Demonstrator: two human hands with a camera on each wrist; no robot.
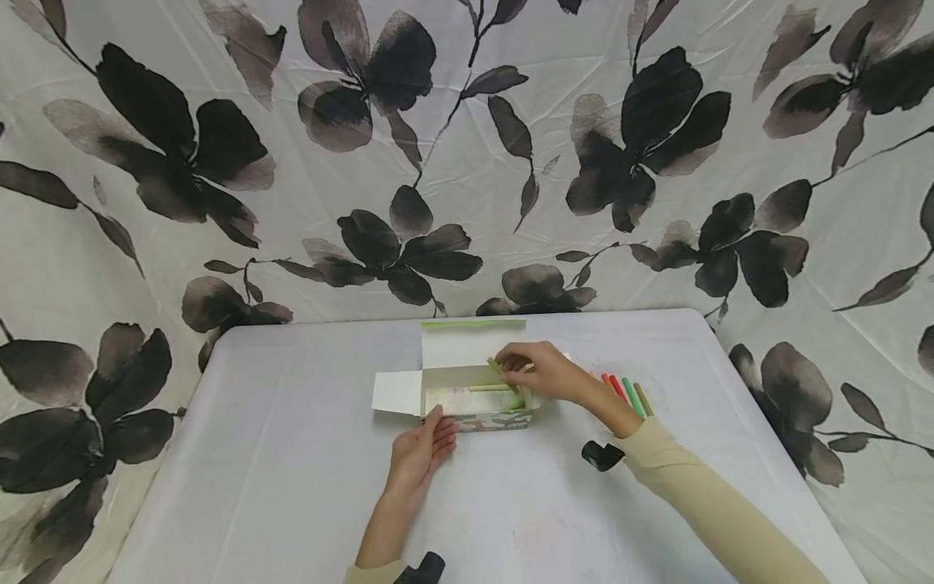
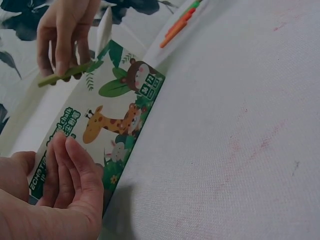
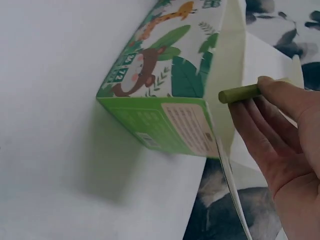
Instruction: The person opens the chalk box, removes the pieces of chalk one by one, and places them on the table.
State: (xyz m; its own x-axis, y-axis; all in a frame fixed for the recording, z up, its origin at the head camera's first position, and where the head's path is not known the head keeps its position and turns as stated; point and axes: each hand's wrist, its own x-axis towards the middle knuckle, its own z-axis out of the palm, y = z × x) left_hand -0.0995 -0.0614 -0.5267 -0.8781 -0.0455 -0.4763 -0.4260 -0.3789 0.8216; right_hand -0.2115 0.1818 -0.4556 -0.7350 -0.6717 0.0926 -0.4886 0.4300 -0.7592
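An open white cardboard box (image 1: pixel 474 423) with cartoon animals printed on its front stands on the table; the word chalk shows on it in the left wrist view. My left hand (image 1: pixel 422 456) rests against the box's front left, fingers fairly straight and thumb near the top edge. Over the box's right end, my right hand (image 1: pixel 543 371) pinches an olive-green chalk stick (image 3: pixel 241 93) between thumb and fingers. Inside the box, a yellowish-green chalk stick (image 1: pixel 490 388) lies lengthwise, with a greener one (image 1: pixel 514 403) near the right end.
Several chalk sticks lie right of the box, among them a red one (image 1: pixel 618 385), a green one (image 1: pixel 631 396) and an olive one (image 1: pixel 644 399). The box's lid (image 1: pixel 474 345) and left flap (image 1: pixel 397 392) are folded out. A floral cloth (image 1: pixel 467 178) hangs behind the white table (image 1: pixel 292 454).
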